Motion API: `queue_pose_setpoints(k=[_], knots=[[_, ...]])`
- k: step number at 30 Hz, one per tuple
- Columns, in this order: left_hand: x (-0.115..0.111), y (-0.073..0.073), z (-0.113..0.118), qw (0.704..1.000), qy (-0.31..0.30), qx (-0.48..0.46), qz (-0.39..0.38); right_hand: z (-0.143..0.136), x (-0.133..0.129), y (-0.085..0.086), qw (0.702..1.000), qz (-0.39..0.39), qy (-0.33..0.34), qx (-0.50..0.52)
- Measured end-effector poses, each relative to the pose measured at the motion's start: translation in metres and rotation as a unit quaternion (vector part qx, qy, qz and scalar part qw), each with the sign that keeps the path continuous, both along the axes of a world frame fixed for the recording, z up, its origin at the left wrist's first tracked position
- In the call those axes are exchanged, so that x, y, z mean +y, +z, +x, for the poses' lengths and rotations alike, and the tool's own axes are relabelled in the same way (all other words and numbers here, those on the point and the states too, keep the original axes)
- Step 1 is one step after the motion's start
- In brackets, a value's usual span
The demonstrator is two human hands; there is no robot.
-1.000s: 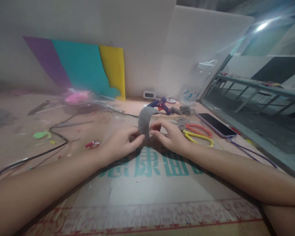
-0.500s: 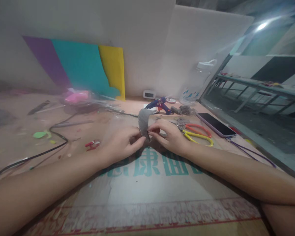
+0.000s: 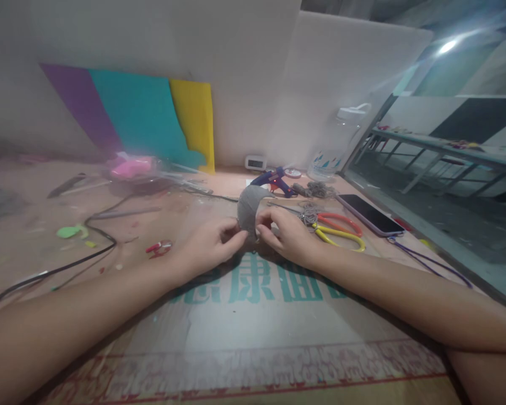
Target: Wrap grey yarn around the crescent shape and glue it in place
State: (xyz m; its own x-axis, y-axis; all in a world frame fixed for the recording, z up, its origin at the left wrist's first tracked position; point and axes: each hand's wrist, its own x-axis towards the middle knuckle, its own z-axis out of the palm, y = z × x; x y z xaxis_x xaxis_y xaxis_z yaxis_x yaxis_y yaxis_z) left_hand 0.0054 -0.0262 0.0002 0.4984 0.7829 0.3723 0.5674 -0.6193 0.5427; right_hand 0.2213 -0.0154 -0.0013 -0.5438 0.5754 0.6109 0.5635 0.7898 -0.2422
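Note:
A grey curved piece (image 3: pixel 249 207), crescent-like with its tip pointing right, stands between my two hands above the table's middle. My left hand (image 3: pixel 219 242) pinches its lower left edge between thumb and fingers. On the other side, my right hand (image 3: pixel 281 233) has its fingertips closed at the piece's lower right edge. Behind the piece lies a dark blue glue gun (image 3: pixel 278 181) with a small red light. Pliers with one orange and one yellow handle (image 3: pixel 341 237) lie just right of my right hand, beside tangled grey cord (image 3: pixel 308 214).
A phone (image 3: pixel 371 215) with a purple strap and a clear bottle (image 3: pixel 335 143) stand at the right. Behind are a small digital clock (image 3: pixel 255 163) and coloured sheets (image 3: pixel 139 115). A black cable (image 3: pixel 105 246), a green piece (image 3: pixel 67 231) and red clippers (image 3: pixel 159 247) lie left.
The grey piece has turned, so that more of its broad face and its right-pointing tip show. My right fingertips have shifted slightly; my left hand stays nearly in place.

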Motion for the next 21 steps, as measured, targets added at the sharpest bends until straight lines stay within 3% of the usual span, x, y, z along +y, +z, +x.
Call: queue_pose_setpoints(k=[6, 21], knots=[[0.0047, -0.0009, -0.0020, 0.995, 0.009, -0.042, -0.092, 0.0005, -0.0028, 0.0037, 0.997, -0.069, -0.028, 0.024], [0.0097, -0.0027, -0.0025, 0.997, 0.024, -0.043, -0.063, 0.0055, 0.0024, 0.0005, 0.992, -0.115, -0.022, 0.048]])
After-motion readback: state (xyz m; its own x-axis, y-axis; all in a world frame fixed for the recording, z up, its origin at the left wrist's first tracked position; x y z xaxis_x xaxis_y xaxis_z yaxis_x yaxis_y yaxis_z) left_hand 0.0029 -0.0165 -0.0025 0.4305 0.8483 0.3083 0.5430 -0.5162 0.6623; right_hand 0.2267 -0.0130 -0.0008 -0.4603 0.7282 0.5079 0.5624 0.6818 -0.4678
